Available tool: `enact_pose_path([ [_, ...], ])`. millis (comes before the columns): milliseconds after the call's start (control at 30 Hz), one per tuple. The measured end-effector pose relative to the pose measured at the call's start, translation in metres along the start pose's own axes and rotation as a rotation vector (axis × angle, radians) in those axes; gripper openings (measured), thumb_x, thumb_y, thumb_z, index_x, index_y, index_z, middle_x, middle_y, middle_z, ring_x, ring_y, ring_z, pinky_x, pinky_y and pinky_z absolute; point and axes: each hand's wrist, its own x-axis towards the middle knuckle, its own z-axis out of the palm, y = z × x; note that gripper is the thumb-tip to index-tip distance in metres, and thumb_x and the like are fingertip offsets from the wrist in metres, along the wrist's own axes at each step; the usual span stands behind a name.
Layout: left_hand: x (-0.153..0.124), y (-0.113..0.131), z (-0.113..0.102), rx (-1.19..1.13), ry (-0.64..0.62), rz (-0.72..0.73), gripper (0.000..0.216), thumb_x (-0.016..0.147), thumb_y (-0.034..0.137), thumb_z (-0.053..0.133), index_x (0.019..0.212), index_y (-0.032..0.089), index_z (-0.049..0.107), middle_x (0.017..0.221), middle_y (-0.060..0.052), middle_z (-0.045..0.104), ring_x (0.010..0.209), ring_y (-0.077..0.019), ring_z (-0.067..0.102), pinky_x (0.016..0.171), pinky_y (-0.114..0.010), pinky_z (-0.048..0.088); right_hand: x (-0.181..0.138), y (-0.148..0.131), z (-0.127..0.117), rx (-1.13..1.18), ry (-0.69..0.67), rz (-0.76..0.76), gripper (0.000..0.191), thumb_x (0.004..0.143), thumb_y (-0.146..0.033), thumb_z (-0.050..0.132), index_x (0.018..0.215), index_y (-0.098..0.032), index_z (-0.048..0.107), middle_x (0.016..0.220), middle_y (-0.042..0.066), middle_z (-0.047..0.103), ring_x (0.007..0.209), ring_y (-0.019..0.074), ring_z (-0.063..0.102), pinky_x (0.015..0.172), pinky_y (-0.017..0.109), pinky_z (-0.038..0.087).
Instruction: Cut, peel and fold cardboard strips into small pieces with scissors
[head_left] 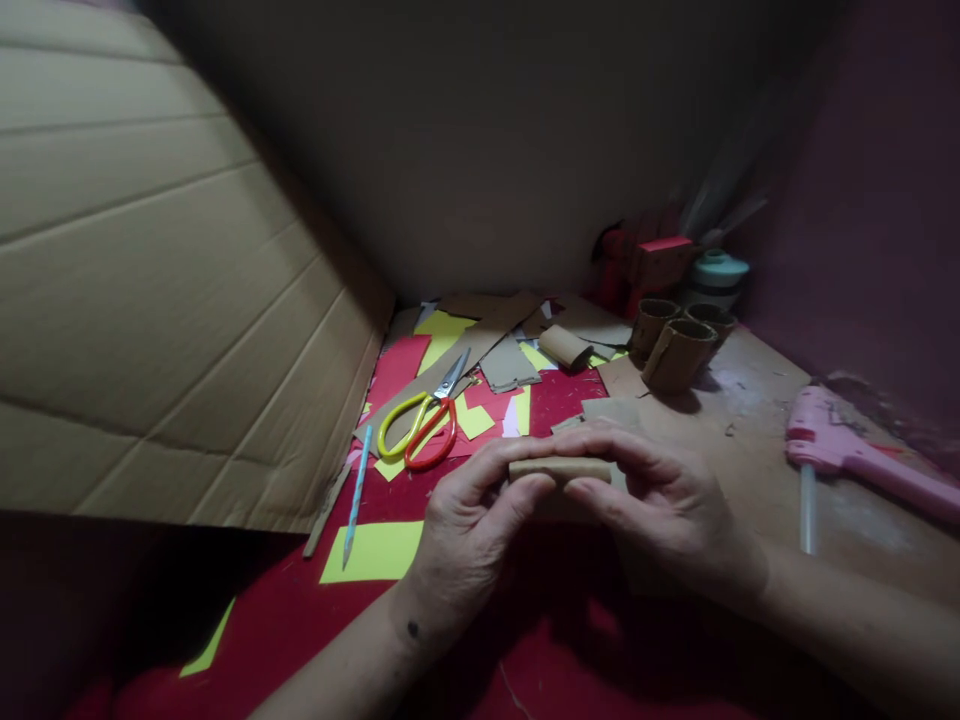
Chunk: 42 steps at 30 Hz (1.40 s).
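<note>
Between my two hands is a small tan piece of cardboard (561, 468), seen edge-on; its far side is hidden by my fingers. My left hand (484, 505) grips its left end, thumb in front and fingers over the top. On the other end, my right hand (664, 495) is closed the same way. Beyond my hands, scissors (431, 420) with one yellow and one red handle lie on paper scraps. A blue pencil (358, 495) rests to the left, its lower end over a yellow paper strip (371, 552).
Three cardboard tubes (679, 355) stand at the back right, and another tube (566, 347) lies on its side. A pink glue gun (832, 435) rests on the right. A large cardboard sheet (187, 300) leans at left. Cardboard strips (480, 340) cover the red cloth's far part.
</note>
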Motion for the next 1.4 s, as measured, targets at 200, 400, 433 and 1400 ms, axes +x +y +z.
enact_pose_path([
  [200,-0.0002,-0.0028,-0.0003,0.045,0.002,0.090,0.022,0.087,0.023,0.061,0.108,0.027,0.069,0.109,-0.002,0.070,0.103,-0.0193,0.064,0.091,-0.029,0.048,0.0023,-0.0004,0.0007,0.010,0.022,-0.062,0.034,0.086,-0.015,0.063,0.113,-0.036,0.065,0.107,-0.002,0.069,0.101,0.0167,0.061,0.091,0.031,0.046],
  [400,0.0006,-0.0030,0.0005,0.039,-0.006,0.174,0.024,0.087,0.019,0.062,0.107,0.029,0.069,0.109,-0.002,0.068,0.106,-0.0178,0.061,0.095,-0.029,0.046,-0.0010,0.0047,0.0017,0.055,0.047,-0.093,0.037,0.086,-0.013,0.063,0.112,-0.039,0.065,0.108,-0.003,0.067,0.104,0.0169,0.060,0.091,0.031,0.047],
  [433,0.0004,-0.0029,0.0003,0.045,-0.009,0.177,0.025,0.087,0.019,0.062,0.108,0.029,0.069,0.108,-0.002,0.069,0.107,-0.0180,0.061,0.096,-0.029,0.045,-0.0015,0.0056,0.0021,0.071,0.052,-0.094,0.037,0.085,-0.013,0.063,0.112,-0.039,0.065,0.109,-0.003,0.067,0.104,0.0170,0.060,0.091,0.032,0.047],
  [1400,-0.0004,-0.0104,-0.0025,0.177,0.024,0.169,0.023,0.088,0.023,0.061,0.110,0.028,0.067,0.107,-0.001,0.071,0.098,-0.0156,0.065,0.090,-0.028,0.051,-0.0007,0.0064,0.0010,0.072,0.046,-0.032,0.022,0.085,-0.015,0.065,0.102,-0.029,0.068,0.101,-0.002,0.070,0.095,0.0123,0.065,0.085,0.024,0.051],
])
